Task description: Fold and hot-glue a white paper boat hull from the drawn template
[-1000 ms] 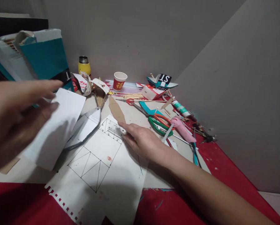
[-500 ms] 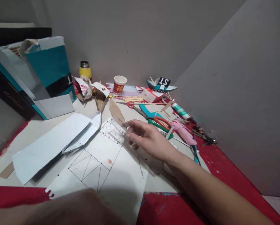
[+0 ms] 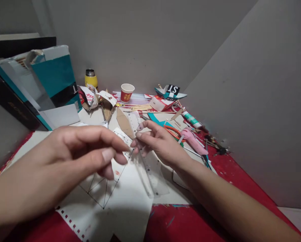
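Note:
My right hand (image 3: 156, 141) pinches a clear plastic ruler (image 3: 155, 179) between thumb and fingers. The ruler slants over a white sheet of paper (image 3: 130, 201) with torn perforations along its near left edge. Black pen lines on the sheet form a row of triangles, with a smaller lattice drawing (image 3: 120, 134) farther up. Over the left part of the paper hovers my left hand (image 3: 87, 151), its fingers loosely bent and apart, with nothing visible in it. It hides part of the drawing and the folded white card behind it.
A torn teal box (image 3: 55, 75) stands at the left. At the back are a yellow bottle (image 3: 91, 80), a red paper cup (image 3: 126, 95) and thin wooden sticks (image 3: 141, 107). On the right lie orange-handled scissors (image 3: 174, 131), a pink glue gun (image 3: 194, 141) and keys (image 3: 222, 150).
My left hand has risen from the bottom edge toward the middle of the view. The ruler, in my right hand, has been lifted and turned off the small drawing.

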Available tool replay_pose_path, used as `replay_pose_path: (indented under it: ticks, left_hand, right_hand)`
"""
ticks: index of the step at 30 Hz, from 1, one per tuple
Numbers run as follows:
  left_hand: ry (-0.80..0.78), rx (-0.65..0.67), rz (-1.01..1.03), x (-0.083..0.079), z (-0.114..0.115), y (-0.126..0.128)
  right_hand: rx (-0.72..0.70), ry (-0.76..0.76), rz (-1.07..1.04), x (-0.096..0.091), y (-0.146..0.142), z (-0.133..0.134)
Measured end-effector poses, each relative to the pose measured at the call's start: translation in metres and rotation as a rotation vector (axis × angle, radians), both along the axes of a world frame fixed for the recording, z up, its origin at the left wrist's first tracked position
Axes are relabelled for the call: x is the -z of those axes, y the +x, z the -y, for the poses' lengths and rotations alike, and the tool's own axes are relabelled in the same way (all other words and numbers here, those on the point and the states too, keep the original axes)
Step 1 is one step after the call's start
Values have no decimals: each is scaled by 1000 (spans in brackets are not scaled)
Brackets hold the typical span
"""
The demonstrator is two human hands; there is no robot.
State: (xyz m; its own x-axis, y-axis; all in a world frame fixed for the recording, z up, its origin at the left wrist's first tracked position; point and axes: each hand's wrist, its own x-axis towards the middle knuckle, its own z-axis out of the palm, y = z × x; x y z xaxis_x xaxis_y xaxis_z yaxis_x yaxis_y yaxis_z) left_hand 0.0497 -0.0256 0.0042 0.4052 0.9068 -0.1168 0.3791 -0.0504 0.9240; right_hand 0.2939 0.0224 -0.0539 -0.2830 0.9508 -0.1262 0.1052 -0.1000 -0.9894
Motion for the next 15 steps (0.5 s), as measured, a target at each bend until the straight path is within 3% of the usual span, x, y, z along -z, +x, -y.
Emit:
replay_pose_path:
  ticks: [3, 6, 9, 11, 12, 15]
  left_hand:
    - [102, 13, -52, -4, -15, 15]
    - [322, 67, -397, 9, -10, 26]
    - [419, 299, -755, 24, 7, 34]
    - [459, 439, -809, 29, 14, 37]
    - [476, 432, -826, 30, 14, 37]
    - [512, 208, -814, 27, 1, 34]
  right_hand:
    - [6, 21, 52, -9, -1, -4]
    - [-15, 57, 213, -15, 2, -3]
    - [-71, 220, 430, -14, 11, 5]
    - [-132, 351, 555, -9, 17, 13]
    - [-162, 410, 608, -7, 21, 18]
    - [-257, 534, 729, -1, 29, 30]
